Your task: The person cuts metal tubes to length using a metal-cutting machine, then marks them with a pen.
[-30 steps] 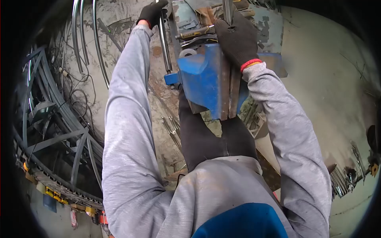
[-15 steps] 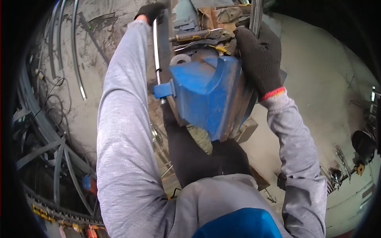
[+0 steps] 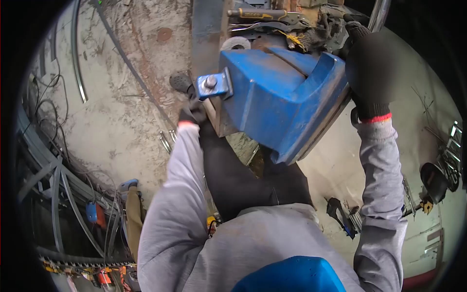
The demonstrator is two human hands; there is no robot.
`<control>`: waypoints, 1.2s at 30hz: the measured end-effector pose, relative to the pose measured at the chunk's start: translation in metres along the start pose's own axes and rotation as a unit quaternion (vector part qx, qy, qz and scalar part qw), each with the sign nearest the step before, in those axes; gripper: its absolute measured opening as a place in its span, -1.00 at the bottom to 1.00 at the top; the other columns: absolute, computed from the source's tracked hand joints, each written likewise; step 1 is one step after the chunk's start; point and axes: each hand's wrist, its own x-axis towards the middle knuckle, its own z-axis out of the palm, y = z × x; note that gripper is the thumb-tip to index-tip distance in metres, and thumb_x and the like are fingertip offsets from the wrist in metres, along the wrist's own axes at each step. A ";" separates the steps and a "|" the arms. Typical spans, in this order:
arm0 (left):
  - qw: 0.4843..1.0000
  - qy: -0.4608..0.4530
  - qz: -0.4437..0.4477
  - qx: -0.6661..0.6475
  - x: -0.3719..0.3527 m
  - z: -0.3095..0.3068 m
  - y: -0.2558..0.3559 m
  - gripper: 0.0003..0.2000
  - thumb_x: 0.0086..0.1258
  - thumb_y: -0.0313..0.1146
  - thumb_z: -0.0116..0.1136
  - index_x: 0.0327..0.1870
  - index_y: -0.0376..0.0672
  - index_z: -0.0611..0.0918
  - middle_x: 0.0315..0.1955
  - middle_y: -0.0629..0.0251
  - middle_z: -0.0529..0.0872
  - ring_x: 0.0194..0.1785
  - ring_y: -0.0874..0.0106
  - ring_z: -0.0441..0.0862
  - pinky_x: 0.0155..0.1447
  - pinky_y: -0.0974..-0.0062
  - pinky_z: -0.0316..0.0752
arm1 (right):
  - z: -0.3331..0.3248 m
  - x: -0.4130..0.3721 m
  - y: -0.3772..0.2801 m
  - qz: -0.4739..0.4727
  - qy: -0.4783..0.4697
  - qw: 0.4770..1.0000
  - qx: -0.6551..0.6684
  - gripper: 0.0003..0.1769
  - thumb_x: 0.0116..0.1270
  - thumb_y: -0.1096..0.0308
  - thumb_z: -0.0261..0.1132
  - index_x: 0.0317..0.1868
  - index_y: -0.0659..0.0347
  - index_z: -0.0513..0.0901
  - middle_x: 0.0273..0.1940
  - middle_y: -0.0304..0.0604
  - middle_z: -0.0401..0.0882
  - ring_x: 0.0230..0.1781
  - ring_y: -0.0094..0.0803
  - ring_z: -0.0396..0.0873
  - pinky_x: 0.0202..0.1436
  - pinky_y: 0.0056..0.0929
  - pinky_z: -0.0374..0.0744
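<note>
Gloves (image 3: 186, 116), dark with red cuffs, cover both hands. The left hand (image 3: 196, 112) sits just under the blue bracket (image 3: 212, 86) on the vise's side, fingers apparently bent; what they close on, if anything, I cannot tell. Perhaps it is there because the bracket and its bolt (image 3: 210, 82) are within easy reach. The right hand (image 3: 372, 73) is by the vise's far side, close against the metal tube (image 3: 379, 17), which rises beyond it, probably to steady it. That hand is blurred, so I cannot tell whether its fingers are pressed shut around the tube.

Between the hands stands the blue vise (image 3: 272, 92), close to the person's legs (image 3: 238, 190), which puts both its sides within arm's reach. Behind it lie locking pliers (image 3: 258, 13), yellow strands (image 3: 295, 41) and a pale ring (image 3: 236, 43), likely laid there to be handy. On the floor to the left are a curved metal strip (image 3: 76, 58) and a steel frame (image 3: 57, 209).
</note>
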 end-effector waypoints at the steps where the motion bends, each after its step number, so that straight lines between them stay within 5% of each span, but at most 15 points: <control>1: 0.913 0.113 -0.223 -0.322 -0.061 0.012 0.006 -0.64 0.48 -0.61 0.13 0.25 -0.09 0.65 -0.15 0.41 0.77 -0.16 0.44 0.75 -0.13 0.56 0.64 | 0.003 0.000 -0.001 0.090 0.029 0.992 0.078 -0.67 0.53 0.45 0.26 0.23 0.26 0.73 -0.41 -0.31 0.59 -0.41 -0.56 0.61 -0.24 -0.51 0.63; 2: 0.981 0.141 -0.122 0.055 -0.106 0.036 0.039 -0.70 0.49 -0.55 0.11 0.18 -0.15 0.70 -0.18 0.38 0.80 -0.16 0.45 0.77 -0.11 0.50 0.65 | 0.007 0.000 0.001 0.017 0.050 0.999 0.007 -0.74 0.52 0.36 0.30 0.09 0.28 0.77 -0.42 -0.34 0.59 -0.43 -0.58 0.58 -0.28 -0.53 0.57; 5: 0.904 0.124 -0.286 0.294 -0.133 0.066 0.118 -0.62 0.48 -0.18 0.14 0.07 -0.31 0.75 -0.14 0.07 0.83 -0.07 0.36 0.80 -0.02 0.34 0.67 | 0.008 0.004 -0.007 0.119 0.048 0.984 0.123 -0.80 0.47 0.28 0.35 -0.12 0.25 0.75 -0.44 -0.35 0.60 -0.46 -0.61 0.55 -0.33 -0.54 0.51; 8: 0.922 0.189 -0.294 0.165 -0.118 0.020 -0.007 -0.57 0.65 -0.13 -0.14 0.22 -0.16 0.70 -0.04 0.32 0.79 -0.03 0.41 0.73 0.10 0.18 0.68 | 0.012 0.007 -0.009 0.119 0.057 0.982 0.137 -0.80 0.43 0.24 0.38 -0.23 0.21 0.68 -0.45 -0.35 0.60 -0.48 -0.61 0.52 -0.36 -0.52 0.46; 11: 0.893 0.143 -0.333 0.267 -0.103 0.015 0.004 -0.47 0.57 0.02 -0.14 0.25 -0.17 0.68 0.04 0.24 0.76 0.08 0.34 0.70 0.18 0.17 0.63 | 0.011 0.007 -0.010 0.119 0.060 0.980 0.151 -0.77 0.43 0.21 0.37 -0.25 0.23 0.69 -0.46 -0.34 0.59 -0.49 -0.59 0.53 -0.36 -0.52 0.46; 14: 0.815 0.056 -0.408 0.408 -0.118 0.001 0.017 -0.30 0.45 0.25 -0.14 0.30 -0.17 0.65 0.17 0.13 0.71 0.24 0.24 0.65 0.31 0.15 0.56 | 0.008 0.011 -0.001 -0.079 0.063 0.995 0.003 -0.69 0.40 0.18 0.36 -0.25 0.33 0.72 -0.44 -0.26 0.61 -0.41 -0.52 0.57 -0.26 -0.43 0.52; 17: 0.703 -0.040 -0.478 0.525 -0.156 0.016 0.032 -0.11 0.34 0.48 -0.14 0.34 -0.17 0.62 0.31 0.02 0.66 0.40 0.14 0.60 0.44 0.13 0.49 | 0.005 0.009 0.001 0.107 0.021 0.989 0.098 -0.57 0.35 0.10 0.33 -0.14 0.40 0.75 -0.28 -0.01 0.74 -0.22 -0.23 0.71 -0.06 -0.26 0.60; 18: 0.706 -0.042 -0.479 0.521 -0.163 0.025 0.024 -0.11 0.34 0.48 -0.14 0.34 -0.17 0.62 0.31 0.02 0.66 0.40 0.14 0.60 0.44 0.13 0.49 | 0.012 0.009 -0.012 0.030 0.053 0.992 0.112 -0.74 0.38 0.23 0.28 -0.36 0.26 0.70 -0.51 -0.19 0.59 -0.50 -0.43 0.53 -0.35 -0.34 0.47; 26: 0.730 0.316 -0.369 0.481 -0.342 -0.056 0.053 -0.45 0.68 0.04 -0.27 0.35 -0.19 0.58 0.13 0.12 0.74 0.32 0.34 0.62 0.39 0.31 0.52 | 0.016 0.022 -0.001 0.018 0.053 0.993 0.100 -0.72 0.38 0.25 0.24 -0.38 0.28 0.71 -0.52 -0.03 0.65 -0.43 -0.20 0.71 -0.35 -0.23 0.55; 27: 0.842 0.426 -0.256 0.212 -0.314 -0.038 0.081 -0.54 0.66 -0.01 -0.23 0.17 -0.16 0.61 -0.01 0.12 0.74 0.15 0.28 0.65 0.26 0.25 0.56 | 0.011 0.043 0.028 -0.252 0.042 0.922 -0.292 -0.77 0.39 0.30 0.23 -0.30 0.24 0.74 -0.43 0.09 0.72 -0.40 -0.07 0.74 -0.29 -0.13 0.62; 28: 0.865 0.483 -0.112 -0.079 -0.284 -0.021 0.114 -0.61 0.63 -0.07 -0.19 0.00 -0.14 0.65 -0.15 0.12 0.74 -0.03 0.21 0.67 0.13 0.20 0.60 | 0.013 0.048 0.032 -0.286 0.061 0.892 -0.345 -0.79 0.40 0.33 0.21 -0.25 0.21 0.75 -0.37 0.13 0.74 -0.35 -0.03 0.75 -0.26 -0.10 0.64; 29: 0.797 0.483 0.046 -0.360 -0.284 0.009 0.150 -0.64 0.61 -0.12 -0.15 -0.18 -0.11 0.69 -0.29 0.12 0.73 -0.21 0.14 0.70 0.00 0.15 0.64 | 0.013 0.050 0.032 -0.316 0.083 0.858 -0.397 -0.79 0.40 0.35 0.20 -0.21 0.19 0.76 -0.31 0.17 0.76 -0.31 0.02 0.77 -0.23 -0.07 0.66; 32: 0.927 0.363 0.074 0.064 -0.223 0.089 0.167 -0.78 0.47 -0.33 0.25 0.02 -0.23 0.70 -0.12 0.13 0.82 -0.03 0.18 0.79 0.10 0.17 0.68 | 0.015 0.029 0.001 -0.224 0.080 0.829 -0.506 -0.78 0.41 0.32 0.21 -0.21 0.11 0.81 -0.21 0.05 0.80 -0.18 -0.04 0.81 -0.16 -0.06 0.70; 33: 0.897 0.348 0.038 0.269 -0.204 0.140 0.201 -0.80 0.41 -0.34 0.30 -0.04 -0.22 0.73 -0.17 0.11 0.84 -0.04 0.17 0.81 0.10 0.20 0.68 | 0.016 0.022 -0.010 -0.006 0.141 0.968 -0.207 -0.76 0.42 0.31 0.21 -0.19 0.08 0.84 -0.21 0.01 0.82 -0.18 -0.07 0.82 -0.17 -0.05 0.72; 36: 0.839 0.337 0.060 0.423 -0.147 0.236 0.228 -0.76 0.33 -0.36 0.34 -0.01 -0.18 0.71 -0.15 0.06 0.84 -0.04 0.11 0.81 0.06 0.24 0.67 | 0.023 0.067 0.033 -0.264 0.018 0.814 -0.517 -0.74 0.42 0.32 0.21 -0.13 0.10 0.85 -0.18 0.03 0.83 -0.13 -0.09 0.83 -0.14 -0.09 0.73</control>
